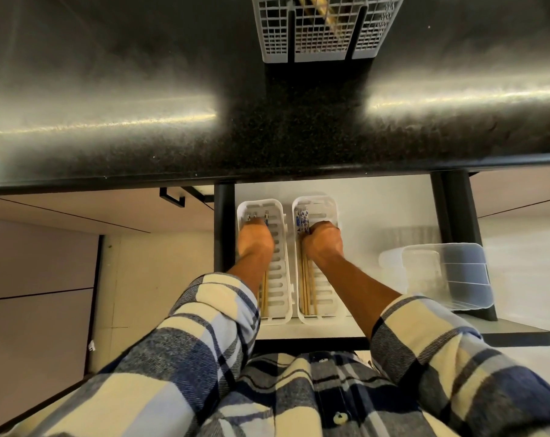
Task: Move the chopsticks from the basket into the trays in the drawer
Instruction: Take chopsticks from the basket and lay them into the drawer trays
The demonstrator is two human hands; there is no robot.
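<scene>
Left hand curled over bamboo chopsticks in left white slotted plastic tray; right hand gripping patterned-top bamboo chopsticks in right white slotted tray. Long axes running up-frame. Grey plastic grid basket at frame top, beyond black surface.

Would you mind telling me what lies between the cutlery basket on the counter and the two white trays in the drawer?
In the head view, only bare dark countertop separates the basket from the trays.
</scene>
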